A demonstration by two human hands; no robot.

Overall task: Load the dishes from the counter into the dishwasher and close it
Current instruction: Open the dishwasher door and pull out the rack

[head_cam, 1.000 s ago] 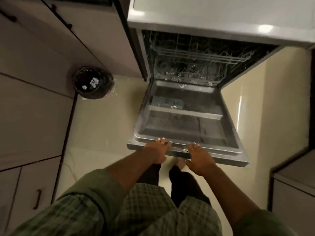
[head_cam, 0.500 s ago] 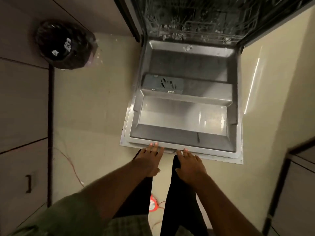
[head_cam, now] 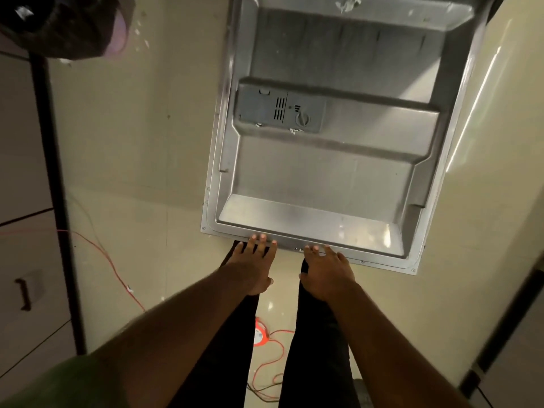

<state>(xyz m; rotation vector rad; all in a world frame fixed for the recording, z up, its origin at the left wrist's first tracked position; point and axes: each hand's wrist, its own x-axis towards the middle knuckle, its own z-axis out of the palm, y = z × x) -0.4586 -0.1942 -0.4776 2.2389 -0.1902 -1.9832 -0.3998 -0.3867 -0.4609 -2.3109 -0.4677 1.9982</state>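
One dishwasher door (head_cam: 329, 178) fills the upper middle of the view, folded down flat over the pale floor (head_cam: 132, 172), its stainless inner face turned up toward the camera. The metal is dull grey, stamped in stepped panels, with a raised lip running round the edge and small screws along the near rim. One grey detergent dispenser (head_cam: 281, 111) sits in the left half of the door, showing a slotted vent and one round knob. A few pale scraps lie just below the dispenser and one more near the far edge of the door.

Two hands are on the near rim. The left hand (head_cam: 253, 265) lies palm down with fingers spread, fingertips resting on the rim's lip, loose and gripping nothing. The right hand (head_cam: 326, 275) is just beside it, fingers likewise laid flat on the rim, not closed around anything. Two bare forearms run back from them, with a green sleeve (head_cam: 59, 384) at the lower left.

Below, two legs in dark trousers (head_cam: 318, 348) stand on the floor. One orange reel (head_cam: 260, 335) with orange wire (head_cam: 117, 272) trailing lies between the legs. One black bin bag (head_cam: 64, 25) sits at upper left, cabinets (head_cam: 26, 260) along the left side.
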